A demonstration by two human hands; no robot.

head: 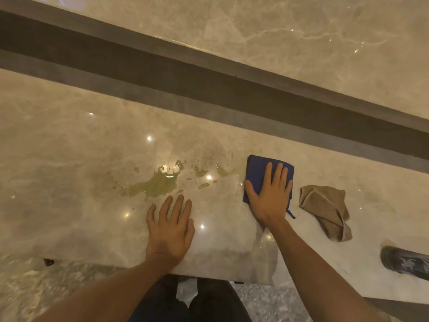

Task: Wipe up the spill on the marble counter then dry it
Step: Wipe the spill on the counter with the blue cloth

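Observation:
A yellow-green spill [157, 183] spreads over the beige marble counter [69, 159], with smaller drops trailing right toward a folded blue cloth [256, 169]. My right hand [270, 194] lies flat on the blue cloth, palm down, pressing it to the counter just right of the spill. My left hand [170, 226] rests flat on the bare marble, fingers spread, just below the main puddle and not touching it. A crumpled tan cloth [325, 209] lies on the counter to the right of the blue one.
A dark recessed strip [209, 89] runs along the counter's far side below a marble wall. A dark patterned cylindrical object [406, 263] lies at the right edge. The counter's near edge is by my legs, with speckled floor below.

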